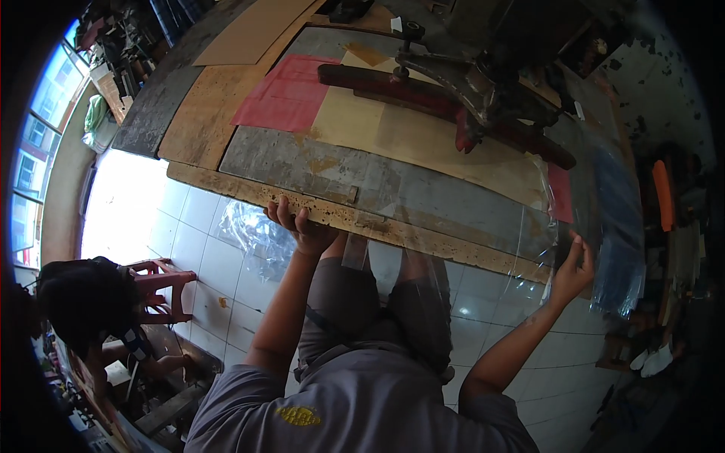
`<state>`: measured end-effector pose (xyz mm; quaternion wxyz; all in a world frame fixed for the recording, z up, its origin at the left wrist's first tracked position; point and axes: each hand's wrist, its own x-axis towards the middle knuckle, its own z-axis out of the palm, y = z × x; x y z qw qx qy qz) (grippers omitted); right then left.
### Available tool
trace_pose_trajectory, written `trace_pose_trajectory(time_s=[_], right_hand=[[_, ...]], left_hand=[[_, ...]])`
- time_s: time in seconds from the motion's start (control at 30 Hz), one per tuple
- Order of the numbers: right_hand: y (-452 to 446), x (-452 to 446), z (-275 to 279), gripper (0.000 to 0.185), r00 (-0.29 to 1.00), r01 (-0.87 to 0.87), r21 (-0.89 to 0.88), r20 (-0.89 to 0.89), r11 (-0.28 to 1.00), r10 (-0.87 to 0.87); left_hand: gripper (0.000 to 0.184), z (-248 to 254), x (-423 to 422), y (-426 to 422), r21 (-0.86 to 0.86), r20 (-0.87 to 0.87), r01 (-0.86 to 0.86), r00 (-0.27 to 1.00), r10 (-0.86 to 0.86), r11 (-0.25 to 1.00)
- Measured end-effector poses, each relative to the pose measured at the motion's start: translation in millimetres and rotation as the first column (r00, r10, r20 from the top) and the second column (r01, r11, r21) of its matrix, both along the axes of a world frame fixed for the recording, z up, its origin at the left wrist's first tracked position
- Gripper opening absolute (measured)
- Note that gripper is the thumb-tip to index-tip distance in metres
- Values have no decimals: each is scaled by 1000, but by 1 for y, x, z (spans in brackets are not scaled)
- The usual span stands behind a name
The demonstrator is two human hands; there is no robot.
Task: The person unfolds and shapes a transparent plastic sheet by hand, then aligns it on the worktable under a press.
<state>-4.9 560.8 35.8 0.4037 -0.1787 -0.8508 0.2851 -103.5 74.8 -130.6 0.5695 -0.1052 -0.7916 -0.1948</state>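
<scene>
Across my lap a sheet of clear plastic film (423, 260) hangs over the wooden front edge (249, 189) of the worktable; its outline is faint. My left hand (308, 232) is closed with bent fingers over that edge, left of the film. Whether it also holds film I cannot tell. At the right corner of the table my right hand (572, 273) has its fingers pinched together on the film's right side. Beyond the hands stands a machine with a dark red bar (385, 87), above a cream sheet (408, 124) and a pink sheet (283, 94) on the grey tabletop (302, 162).
Clear plastic bags (619, 234) hang off the table's right side, near an orange object (664, 195). Crumpled plastic (257, 238) lies on the tiled floor. At the lower left a person (83, 302) bends beside a red stool (162, 287). Brown cardboard (253, 30) rests at the back left.
</scene>
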Motion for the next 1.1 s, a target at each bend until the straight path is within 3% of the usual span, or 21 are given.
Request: trace_pose_trajectory(time_s=[0.77, 1.1], right_hand=[[3, 3, -2, 30, 1000, 8, -49, -13, 999, -9], [-3, 3, 5, 25, 1000, 8, -24, -27, 1000, -9]], left_hand=[[95, 1, -2, 1, 9, -19, -1, 1000, 1, 1000], [110, -2, 0, -3, -7, 16, 6, 1000, -6, 1000]])
